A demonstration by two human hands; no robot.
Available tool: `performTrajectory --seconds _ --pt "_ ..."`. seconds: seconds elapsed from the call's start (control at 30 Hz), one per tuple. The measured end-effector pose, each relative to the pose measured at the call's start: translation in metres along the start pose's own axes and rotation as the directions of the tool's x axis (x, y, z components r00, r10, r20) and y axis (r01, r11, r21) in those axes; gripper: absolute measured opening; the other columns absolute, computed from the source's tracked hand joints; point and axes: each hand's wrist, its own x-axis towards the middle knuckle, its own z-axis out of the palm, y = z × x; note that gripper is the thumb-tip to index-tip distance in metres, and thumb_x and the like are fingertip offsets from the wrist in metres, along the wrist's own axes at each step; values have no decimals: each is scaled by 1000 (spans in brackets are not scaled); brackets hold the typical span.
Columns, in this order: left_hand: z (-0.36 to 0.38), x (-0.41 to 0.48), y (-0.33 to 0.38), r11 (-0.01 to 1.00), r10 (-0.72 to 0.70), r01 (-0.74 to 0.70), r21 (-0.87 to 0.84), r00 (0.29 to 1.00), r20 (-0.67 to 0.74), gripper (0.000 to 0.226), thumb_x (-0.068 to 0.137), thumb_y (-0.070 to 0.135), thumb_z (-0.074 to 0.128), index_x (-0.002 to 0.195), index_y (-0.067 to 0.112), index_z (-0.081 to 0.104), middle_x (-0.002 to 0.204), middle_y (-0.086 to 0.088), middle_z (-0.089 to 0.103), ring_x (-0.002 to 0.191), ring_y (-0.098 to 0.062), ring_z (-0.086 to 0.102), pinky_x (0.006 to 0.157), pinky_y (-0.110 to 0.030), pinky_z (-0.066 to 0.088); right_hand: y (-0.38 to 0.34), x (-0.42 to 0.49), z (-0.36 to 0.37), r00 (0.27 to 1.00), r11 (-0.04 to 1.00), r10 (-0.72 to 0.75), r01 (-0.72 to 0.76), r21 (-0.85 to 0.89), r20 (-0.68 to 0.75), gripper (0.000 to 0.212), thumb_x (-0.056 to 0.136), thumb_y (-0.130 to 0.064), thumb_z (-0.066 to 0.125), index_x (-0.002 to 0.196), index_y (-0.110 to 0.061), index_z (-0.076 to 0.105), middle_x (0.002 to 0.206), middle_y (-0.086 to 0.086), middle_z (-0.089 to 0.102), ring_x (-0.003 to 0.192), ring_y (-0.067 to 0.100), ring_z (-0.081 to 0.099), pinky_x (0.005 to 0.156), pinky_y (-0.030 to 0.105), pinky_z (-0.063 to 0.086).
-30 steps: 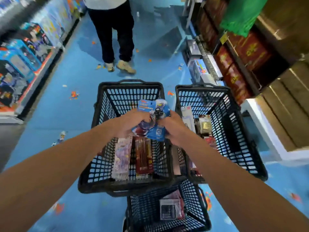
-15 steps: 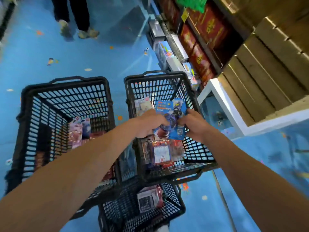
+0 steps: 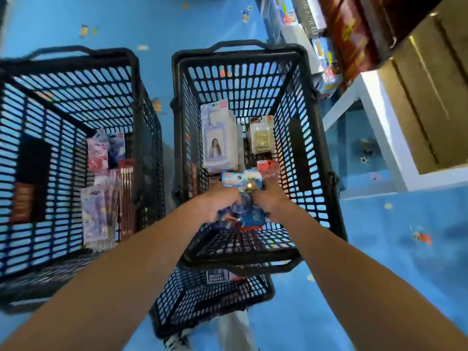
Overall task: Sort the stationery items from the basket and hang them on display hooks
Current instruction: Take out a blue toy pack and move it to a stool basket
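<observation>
As the packet [image 3: 249, 216] lies between them, left hand [image 3: 217, 204] and right hand [image 3: 273, 198] grip it.

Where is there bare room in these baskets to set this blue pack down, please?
The right basket has bare floor at its near end, between the blue pack and the near wall. Its far half is crowded with packs, as is the right side of the left basket.
</observation>
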Motion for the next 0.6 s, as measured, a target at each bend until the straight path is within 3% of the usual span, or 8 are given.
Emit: performTrajectory --seconds 0.1,0.23,0.33,0.43,0.6 --pt "2 2 -6 994 40 -39 100 999 -7 22 79 -8 62 95 6 66 85 -16 62 70 -26 57 60 -29 41 10 5 5 999 999 39 -38 -20 35 47 81 3 63 123 -17 64 113 13 71 105 33 69 89 59 59" --pt "1 5 -12 978 135 -132 163 991 -5 31 83 -10 58 105 9 68 91 -7 66 72 -18 57 42 -17 37 16 9 9 999 1000 13 -12 -26 45 46 81 8 64 124 -8 65 114 17 71 107 36 68 89 59 59" --pt "1 6 -15 970 191 -184 159 981 -33 28 84 -10 59 90 16 65 82 0 64 65 -10 54 36 -11 36 15 8 8 999 997 26 -23 -75 34 43 81 4 65 122 -8 66 114 17 70 106 36 68 91 58 58" --pt "2 5 -20 969 207 -198 151 977 -49 31 84 -7 62 86 23 64 83 4 64 72 -7 56 44 -12 43 16 8 6 999 995 21 -18 -99 33 41 80 5 64 119 -9 66 111 15 71 104 35 69 89 58 59" --pt "4 5 -24 977 120 -112 184 992 -32 28 85 -2 65 109 13 65 104 -6 68 88 -18 64 58 -21 49 15 1 6 998 980 -9 20 -199 59 52 83 2 67 132 -10 53 119 15 66 108 34 67 91 49 59"
